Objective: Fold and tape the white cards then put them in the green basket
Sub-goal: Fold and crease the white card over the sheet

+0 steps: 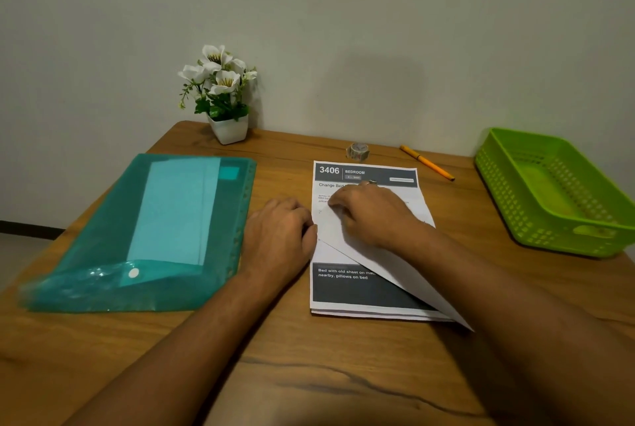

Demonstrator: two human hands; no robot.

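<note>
A printed white card [364, 288] with dark bands lies on the wooden table, on top of other sheets. Its lower right corner is folded over diagonally, white back showing. My right hand [371, 212] lies on the folded flap, its fingers curled at the flap's tip. My left hand [278, 233] rests at the card's left edge, fingers curled against the paper. A small tape roll [357, 152] stands behind the card. The green basket [556, 192] sits at the right with nothing visible inside.
A teal plastic folder [154, 233] holding pale sheets lies on the left. A white pot of artificial flowers [226, 99] stands at the back by the wall. An orange pen [426, 163] lies between the tape roll and the basket.
</note>
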